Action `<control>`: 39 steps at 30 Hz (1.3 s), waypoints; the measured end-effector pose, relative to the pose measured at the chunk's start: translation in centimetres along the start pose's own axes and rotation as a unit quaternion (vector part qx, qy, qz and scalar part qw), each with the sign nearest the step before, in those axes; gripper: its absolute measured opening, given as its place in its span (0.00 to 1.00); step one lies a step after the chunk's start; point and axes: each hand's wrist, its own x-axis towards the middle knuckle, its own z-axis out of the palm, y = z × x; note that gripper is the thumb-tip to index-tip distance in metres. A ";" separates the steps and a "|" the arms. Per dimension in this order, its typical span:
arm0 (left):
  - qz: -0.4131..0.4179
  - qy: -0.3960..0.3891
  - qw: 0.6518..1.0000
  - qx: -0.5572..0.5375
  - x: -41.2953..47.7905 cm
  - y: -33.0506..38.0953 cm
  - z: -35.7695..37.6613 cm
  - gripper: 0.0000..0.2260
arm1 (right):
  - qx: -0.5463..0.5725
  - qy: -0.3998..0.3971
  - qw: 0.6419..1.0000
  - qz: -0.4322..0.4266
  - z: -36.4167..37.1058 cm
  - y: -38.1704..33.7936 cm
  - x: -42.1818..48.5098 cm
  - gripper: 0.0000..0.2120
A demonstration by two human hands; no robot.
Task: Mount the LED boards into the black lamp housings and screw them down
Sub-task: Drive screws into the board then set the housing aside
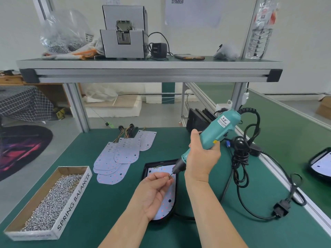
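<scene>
1. My right hand [202, 158] is wrapped round the barrel of the teal plastic electric screwdriver [213, 133]. The tool's long axis slants, with the bit pointing down and left at my left fingertips.
2. My left hand [154, 190], palm up, pinches a tiny part [168, 177] between thumb and forefinger at the bit tip. The part is too small to identify.
3. The white LED board [167, 203] lies in the black lamp housing [146, 169] directly beneath both hands. Its long axis runs away from me, rounded end nearest.
4. Loose white LED boards [114, 158] lie beyond my left fingers. The cardboard tray of silver screws [75, 199] is well to their left.
</scene>
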 end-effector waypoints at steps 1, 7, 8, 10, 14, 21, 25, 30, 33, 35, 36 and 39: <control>0.015 -0.004 1.000 0.004 -0.1 -0.2 0.0 0.11 | -0.004 0.021 1.000 0.009 0.0 0.0 0.1 0.11; 0.056 0.007 0.998 0.007 -0.3 -0.7 0.2 0.09 | 0.025 0.048 0.996 0.075 -1.3 0.4 0.6 0.10; 0.055 0.008 0.998 0.018 -0.3 -0.7 0.2 0.08 | 0.033 0.028 0.997 0.071 -1.4 0.4 0.5 0.11; 0.055 0.006 0.998 0.037 -0.4 -0.7 0.3 0.07 | 0.046 0.001 0.997 0.056 -1.4 0.2 0.4 0.11; 0.062 0.000 0.997 0.045 -0.6 -0.9 0.5 0.09 | 0.043 0.005 0.999 0.029 -0.8 -0.1 0.5 0.10; 0.037 -0.014 0.995 0.090 -0.6 0.3 0.1 0.10 | 0.047 0.008 0.998 0.029 -1.1 -0.3 1.2 0.10; 0.012 -0.027 0.995 0.093 -0.7 0.8 0.0 0.10 | 0.057 0.008 0.998 0.026 -0.8 -0.9 1.4 0.11; 0.061 0.057 0.980 0.180 -0.5 2.2 -0.6 0.05 | 0.055 0.001 0.998 0.023 -0.7 -0.9 1.8 0.11; 0.125 0.212 0.876 0.415 0.9 3.7 -3.0 0.15 | 0.044 -0.013 0.999 0.003 -0.8 -0.9 2.1 0.11; 0.094 0.204 0.794 0.565 1.2 4.3 -3.9 0.23 | 0.038 -0.030 0.999 -0.013 -0.8 -0.9 2.1 0.12; 0.064 0.179 0.777 0.600 1.3 4.5 -3.9 0.25 | 0.032 -0.041 0.998 -0.018 -0.7 -0.9 2.1 0.13; 0.003 0.142 0.766 0.627 1.9 4.7 -2.5 0.29 | 0.002 -0.073 0.996 -0.043 -0.2 -0.8 2.0 0.18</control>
